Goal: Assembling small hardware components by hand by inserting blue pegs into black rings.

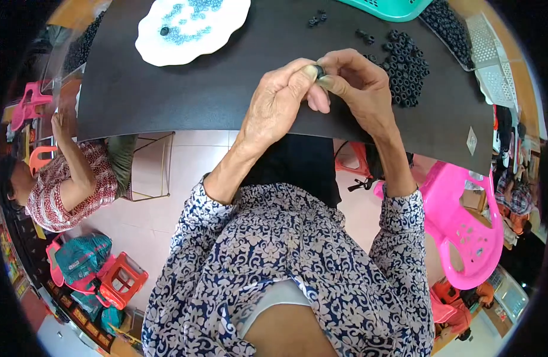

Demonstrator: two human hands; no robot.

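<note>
Both my hands meet above the dark table, near its front edge. My left hand is closed, its thumb and fingers pinching a small black ring-shaped part. From the other side my right hand pinches the same part between thumb and fingertips. Most of the part is hidden by the fingers. A pile of small black ring-shaped parts lies just beyond and right of my right hand. On the white scalloped plate at the far left sits a single black part.
A few loose black parts lie at the table's far side. Beyond the pile are a green basket, a heap of black parts and a white perforated basket. A pink chair stands right; another person sits left.
</note>
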